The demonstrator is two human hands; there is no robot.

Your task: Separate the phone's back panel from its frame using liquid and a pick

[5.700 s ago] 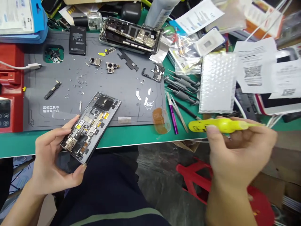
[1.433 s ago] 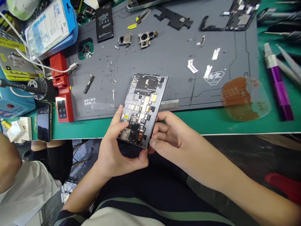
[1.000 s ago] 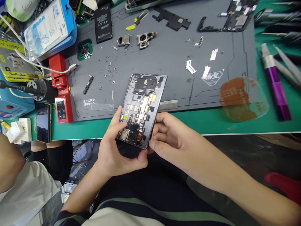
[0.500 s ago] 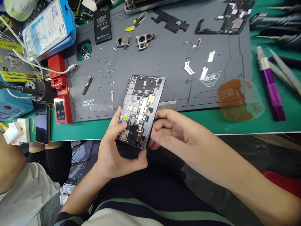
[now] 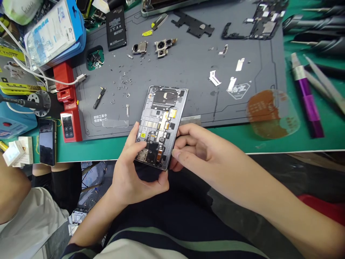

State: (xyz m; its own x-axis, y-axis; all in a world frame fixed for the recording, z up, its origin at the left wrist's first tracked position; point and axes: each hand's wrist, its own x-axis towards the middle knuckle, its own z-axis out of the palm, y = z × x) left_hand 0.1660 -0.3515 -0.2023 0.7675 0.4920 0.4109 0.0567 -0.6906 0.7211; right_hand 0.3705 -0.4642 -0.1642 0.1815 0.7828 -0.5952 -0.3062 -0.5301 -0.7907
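An opened phone [image 5: 160, 138], its back cover off and its circuit parts and flex cables bare, is held tilted above the near edge of the bench. My left hand [image 5: 129, 169] grips it from the left and below, one fingertip resting over its lower left side and the thumb at the bottom corner. Along the lower right edge, my right hand [image 5: 192, 149] has its fingers curled and the thumb against the frame. Whatever else those right fingertips may pinch is hidden. Beyond the phone lie loose screws [image 5: 125, 82], camera modules [image 5: 163, 46] and a small metal bracket [image 5: 127, 110].
A grey work mat [image 5: 175, 72] covers the bench. A phone battery [image 5: 116, 28] and black cover plates [image 5: 194, 24] lie at the back. Left stand a red device [image 5: 70, 124] and another phone [image 5: 47, 140]; right lie a purple-handled tool [image 5: 307, 97] and tweezers [image 5: 327, 81]. Someone sits at left.
The view has shifted slightly, so the bench things sit a little further left. Both hands keep the same hold on the phone.
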